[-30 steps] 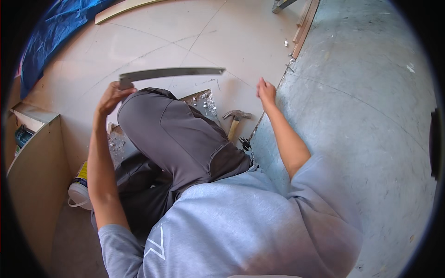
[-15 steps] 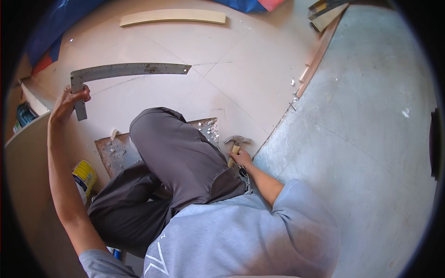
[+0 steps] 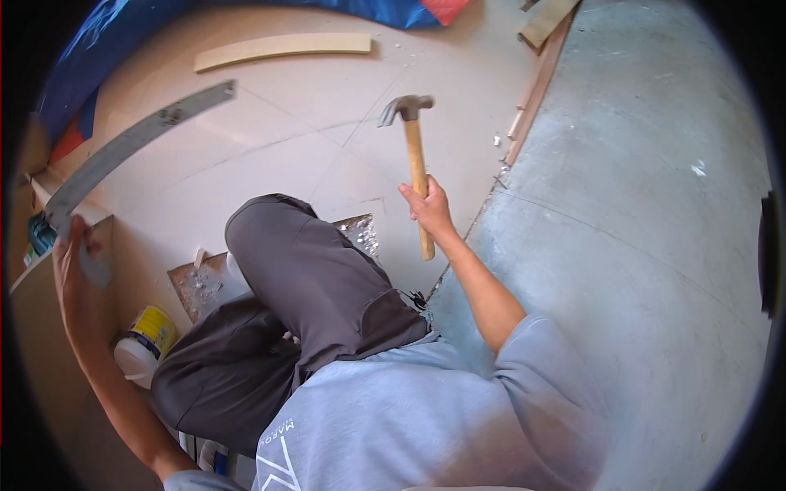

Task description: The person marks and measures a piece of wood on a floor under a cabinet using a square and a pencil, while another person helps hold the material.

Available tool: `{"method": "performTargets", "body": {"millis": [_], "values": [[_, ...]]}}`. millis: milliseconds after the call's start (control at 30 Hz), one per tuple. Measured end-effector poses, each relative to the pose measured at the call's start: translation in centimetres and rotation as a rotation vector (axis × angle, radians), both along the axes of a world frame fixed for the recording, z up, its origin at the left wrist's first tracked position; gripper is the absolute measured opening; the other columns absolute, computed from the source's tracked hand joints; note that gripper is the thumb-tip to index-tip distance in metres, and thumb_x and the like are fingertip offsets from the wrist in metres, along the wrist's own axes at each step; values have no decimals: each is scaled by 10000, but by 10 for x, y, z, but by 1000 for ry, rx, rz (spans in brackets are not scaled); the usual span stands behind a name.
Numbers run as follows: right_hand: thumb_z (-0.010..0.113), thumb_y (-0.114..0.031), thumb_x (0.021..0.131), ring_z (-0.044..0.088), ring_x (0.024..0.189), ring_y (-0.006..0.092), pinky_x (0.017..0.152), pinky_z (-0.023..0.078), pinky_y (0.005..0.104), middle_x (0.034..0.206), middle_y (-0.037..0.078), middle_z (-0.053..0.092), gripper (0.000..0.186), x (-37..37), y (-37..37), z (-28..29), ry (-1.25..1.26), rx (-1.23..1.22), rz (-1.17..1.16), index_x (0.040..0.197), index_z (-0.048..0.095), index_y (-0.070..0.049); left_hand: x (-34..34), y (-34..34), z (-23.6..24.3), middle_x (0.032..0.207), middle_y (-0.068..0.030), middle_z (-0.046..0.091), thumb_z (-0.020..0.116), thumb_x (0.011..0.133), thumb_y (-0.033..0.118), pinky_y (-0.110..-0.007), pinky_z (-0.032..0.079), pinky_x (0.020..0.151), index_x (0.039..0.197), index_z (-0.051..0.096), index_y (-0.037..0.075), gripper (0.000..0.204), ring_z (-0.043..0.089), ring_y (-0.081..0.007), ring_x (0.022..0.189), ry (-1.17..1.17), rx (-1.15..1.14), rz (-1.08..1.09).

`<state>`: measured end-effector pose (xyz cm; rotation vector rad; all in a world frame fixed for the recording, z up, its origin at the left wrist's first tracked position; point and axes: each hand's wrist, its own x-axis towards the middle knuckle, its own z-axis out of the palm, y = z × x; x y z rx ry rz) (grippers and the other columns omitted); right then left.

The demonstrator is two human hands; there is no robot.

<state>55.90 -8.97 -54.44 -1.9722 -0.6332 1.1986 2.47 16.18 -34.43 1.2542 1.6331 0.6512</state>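
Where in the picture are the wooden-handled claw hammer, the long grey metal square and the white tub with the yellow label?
wooden-handled claw hammer (image 3: 417,168), head view, on the wooden handle above the right hand
long grey metal square (image 3: 135,141), head view, middle of its long blade
white tub with the yellow label (image 3: 146,341), head view, on its side wall

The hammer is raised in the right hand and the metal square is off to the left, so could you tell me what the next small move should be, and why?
Probably bring the metal framing square back down flat onto the pale board first. The left hand holds it by its corner, lifted out to the left, while the right hand grips the wooden-handled claw hammer raised clear of the board. Nothing lies under the hammer head to strike.
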Motion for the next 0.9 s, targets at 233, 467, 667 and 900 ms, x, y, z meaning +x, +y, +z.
{"method": "performTargets", "body": {"millis": [233,467,667,900], "values": [[726,-258,834,498,474,82,436,423,259,632,-2,535,320,-43,25,76,-91,159,25,929,531,-24,126,-89,55,702,31,375,644,915,266,-221,328,530,949,522,58,244,328,-52,542,-458,7,228],[680,-269,849,640,664,338,588,499,396,745,181,617,533,-144,108,207,151,746,572,1203,403,18,176,-99,45,849,-18,399,625,920,323,-226,350,633,1019,474,57,321,384,-84,696,-609,-15,88],[665,-261,846,645,808,390,725,504,457,930,221,629,625,-194,110,223,68,928,791,1305,364,38,145,-86,44,1375,-158,455,580,901,467,-347,403,1036,1430,256,39,753,518,-232,1160,-853,189,23],[728,-220,814,636,795,231,712,525,330,964,128,600,517,-146,119,187,108,1079,562,1257,537,-34,132,-75,50,992,-58,506,534,967,154,-299,426,935,1207,419,32,293,514,-139,912,-985,216,29]]}}
